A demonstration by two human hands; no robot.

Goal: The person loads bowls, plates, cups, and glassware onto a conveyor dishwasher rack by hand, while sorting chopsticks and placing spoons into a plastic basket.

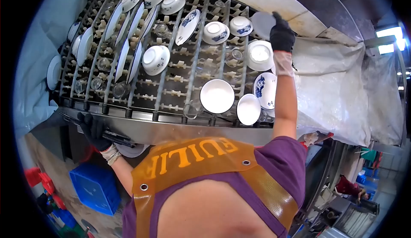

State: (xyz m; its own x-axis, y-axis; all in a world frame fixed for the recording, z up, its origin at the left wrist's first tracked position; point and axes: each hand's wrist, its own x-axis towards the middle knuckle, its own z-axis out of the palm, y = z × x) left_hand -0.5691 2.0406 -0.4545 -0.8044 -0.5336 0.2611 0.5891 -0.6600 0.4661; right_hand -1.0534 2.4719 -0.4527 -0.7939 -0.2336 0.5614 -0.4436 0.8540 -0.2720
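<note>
Right hand (282,34), gloved, appears to pinch the rim of a pale plate (263,25); we find the plate just left of the hand, at the right edge of the pegged rack (182,73). We judge the step in hand to be handling that plate; moving it calls for a secure rim grip and clearance from the patterned bowl (241,26) to its left and the upturned bowl (260,55) nearer the body. Left hand (92,131), gloved, has fingers partly spread beside dark flat pieces (117,137); we cannot tell whether it grips them.
</note>
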